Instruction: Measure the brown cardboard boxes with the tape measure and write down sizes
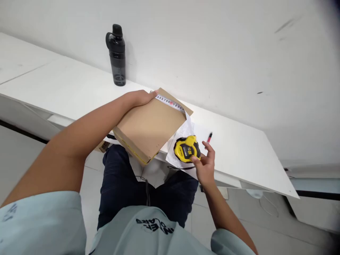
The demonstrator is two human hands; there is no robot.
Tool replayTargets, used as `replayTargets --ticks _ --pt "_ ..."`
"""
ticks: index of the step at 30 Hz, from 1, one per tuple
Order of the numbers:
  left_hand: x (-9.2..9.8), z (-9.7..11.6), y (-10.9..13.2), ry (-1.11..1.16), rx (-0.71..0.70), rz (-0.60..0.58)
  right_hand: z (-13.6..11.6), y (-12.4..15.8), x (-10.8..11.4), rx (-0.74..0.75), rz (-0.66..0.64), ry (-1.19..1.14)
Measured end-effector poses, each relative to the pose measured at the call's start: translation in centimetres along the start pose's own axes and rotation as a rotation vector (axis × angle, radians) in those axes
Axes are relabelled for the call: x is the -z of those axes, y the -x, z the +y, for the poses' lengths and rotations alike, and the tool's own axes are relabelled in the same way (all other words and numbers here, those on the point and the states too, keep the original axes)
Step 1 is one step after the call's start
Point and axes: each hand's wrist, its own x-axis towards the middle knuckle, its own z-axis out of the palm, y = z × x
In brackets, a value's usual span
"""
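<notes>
A brown cardboard box (151, 124) lies tilted over the front edge of the white table. Along its far side runs the white measuring blade (170, 102), its digits facing up. My left hand (145, 98) is closed on the box's far left corner, with fingertips at the blade's end. The blade bends down at the box's right corner towards the yellow and black tape measure (187, 148). My right hand (205, 161) grips the tape measure's case by its right side, above some white paper (172, 156). A black strap hangs under the case.
A dark water bottle (118, 58) stands against the wall at the back left. Right of the paper, a red and black pen (209, 137) lies on the white table (239, 152). My legs are below the table's front edge.
</notes>
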Motion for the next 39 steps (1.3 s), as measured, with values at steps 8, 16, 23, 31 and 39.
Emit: replayTargets --ticks 8,16,23,31,39 --pt "0.7 0.2 1.2 0.025 0.011 -0.058 -5.7 0.5 2.2 -0.359 -0.128 -0.624" --pt "0.7 -0.6 1.1 0.027 -0.056 -0.021 -5.5 -1.3 3.0 -0.425 -0.327 -0.669" --pt "0.0 -0.7 2.1 0.191 -0.16 0.322 -6.2 -2.6 4.0 -0.34 -0.424 -0.397" --pt "0.7 -0.1 2.7 -0.152 -0.312 0.225 -6.5 -6.9 4.7 -0.338 -0.378 -0.274" --pt "1.1 0.7 2.9 -0.276 -0.276 0.237 -2.6 -13.7 2.4 -0.212 -0.012 -0.021"
